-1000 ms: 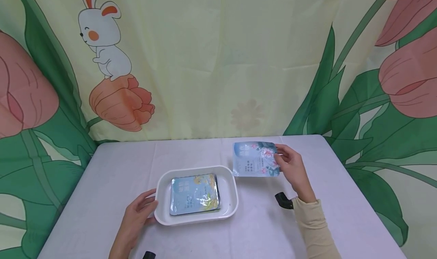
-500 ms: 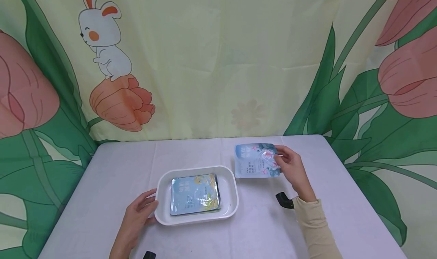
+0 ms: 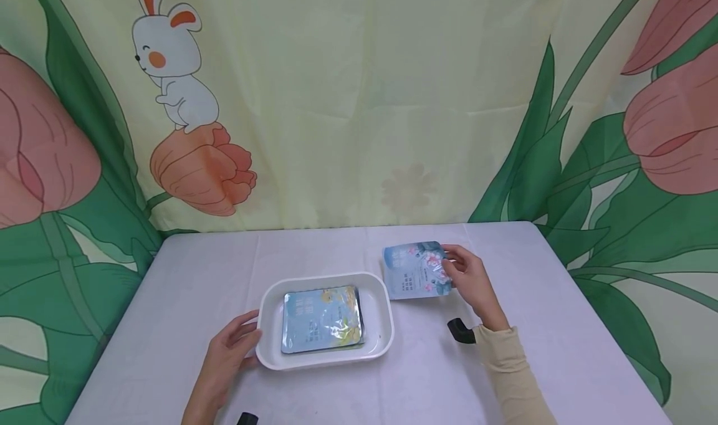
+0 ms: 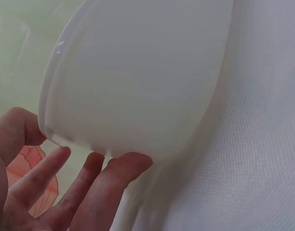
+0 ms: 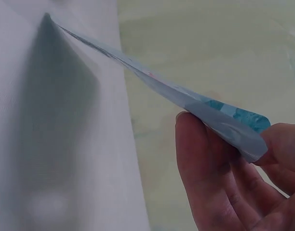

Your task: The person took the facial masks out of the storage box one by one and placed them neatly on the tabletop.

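Observation:
My right hand [image 3: 473, 288] pinches the right edge of a light blue face mask packet [image 3: 412, 269] printed with pink flowers. Held up over the table, the packet [image 5: 152, 82] tilts, and its left edge is close to the tray's right rim. On the other side, my left hand [image 3: 227, 347] holds the left end of a white tray [image 3: 378, 331]. The left wrist view has the thumb at the tray's rim and the fingers [image 4: 99, 197] against its outer wall. Inside the tray lies another light blue packet [image 3: 320, 319] with yellow flowers, on top of at least one more.
A white cloth covers the table [image 3: 314, 394]. Behind it hangs a printed curtain [image 3: 359, 101] with tulips and a rabbit. A black wrist device [image 3: 462, 330] sits at the right sleeve, and part of another [image 3: 247, 419] shows below the left hand.
My right hand has brought the packet slightly left and lower, nearer the tray. The left hand and the tray hold their place.

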### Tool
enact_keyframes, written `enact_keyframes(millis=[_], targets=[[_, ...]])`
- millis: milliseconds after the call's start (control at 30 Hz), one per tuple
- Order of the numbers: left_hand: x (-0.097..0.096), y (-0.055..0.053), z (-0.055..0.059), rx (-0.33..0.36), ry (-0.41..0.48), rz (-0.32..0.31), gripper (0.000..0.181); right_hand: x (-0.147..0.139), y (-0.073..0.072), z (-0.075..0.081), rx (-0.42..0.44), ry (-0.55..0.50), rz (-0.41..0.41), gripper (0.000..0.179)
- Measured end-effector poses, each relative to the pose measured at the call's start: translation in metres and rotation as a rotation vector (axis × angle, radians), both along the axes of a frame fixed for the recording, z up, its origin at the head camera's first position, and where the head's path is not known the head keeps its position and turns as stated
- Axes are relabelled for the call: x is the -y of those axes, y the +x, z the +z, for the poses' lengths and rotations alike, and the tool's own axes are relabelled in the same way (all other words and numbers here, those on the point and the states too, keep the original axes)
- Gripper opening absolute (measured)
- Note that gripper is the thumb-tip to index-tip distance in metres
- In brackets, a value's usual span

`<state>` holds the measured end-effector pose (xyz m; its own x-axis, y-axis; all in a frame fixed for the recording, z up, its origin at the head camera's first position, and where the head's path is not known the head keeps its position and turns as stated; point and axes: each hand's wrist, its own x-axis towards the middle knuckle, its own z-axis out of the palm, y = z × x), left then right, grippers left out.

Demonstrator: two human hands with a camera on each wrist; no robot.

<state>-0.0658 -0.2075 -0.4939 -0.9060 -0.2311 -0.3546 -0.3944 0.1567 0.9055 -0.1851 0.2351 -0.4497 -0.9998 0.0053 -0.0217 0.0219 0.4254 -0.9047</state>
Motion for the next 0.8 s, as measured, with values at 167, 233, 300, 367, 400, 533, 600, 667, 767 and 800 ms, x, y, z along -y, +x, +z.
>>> enact_keyframes(millis=[167,233,300,367,400,533,600,667,767,800], targets=[[-0.001,0.001,0.002,0.001,-0.019,-0.004,0.051,0.002,-0.004,-0.008,0.011,0.01,-0.001,0.042],[-0.001,0.001,0.002,0.002,-0.026,-0.004,0.051,0.002,-0.005,-0.012,0.009,0.014,-0.001,0.042],[-0.001,0.001,0.001,0.0,-0.021,0.002,0.05,0.002,-0.007,-0.016,-0.001,0.016,-0.006,0.041],[-0.001,0.0,0.001,-0.006,-0.019,0.007,0.05,0.002,-0.009,-0.019,-0.017,0.027,-0.012,0.041],[-0.001,0.0,0.0,-0.01,-0.018,0.009,0.05,0.002,-0.01,-0.02,-0.023,0.028,-0.015,0.042],[-0.001,-0.001,-0.001,-0.02,-0.014,0.01,0.049,0.003,-0.013,-0.026,-0.035,0.038,-0.013,0.048],[0.0,0.0,-0.001,-0.019,-0.015,0.01,0.049,0.003,-0.014,-0.029,-0.035,0.038,-0.004,0.05],[-0.001,-0.001,-0.001,-0.015,-0.021,0.012,0.049,0.002,-0.016,-0.032,-0.04,0.053,0.003,0.051],[-0.001,-0.001,-0.002,-0.006,-0.027,0.014,0.049,0.001,-0.019,-0.038,-0.028,0.085,0.008,0.053],[-0.001,-0.001,-0.002,-0.005,-0.028,0.013,0.05,0.0,-0.02,-0.04,-0.023,0.101,0.006,0.054]])
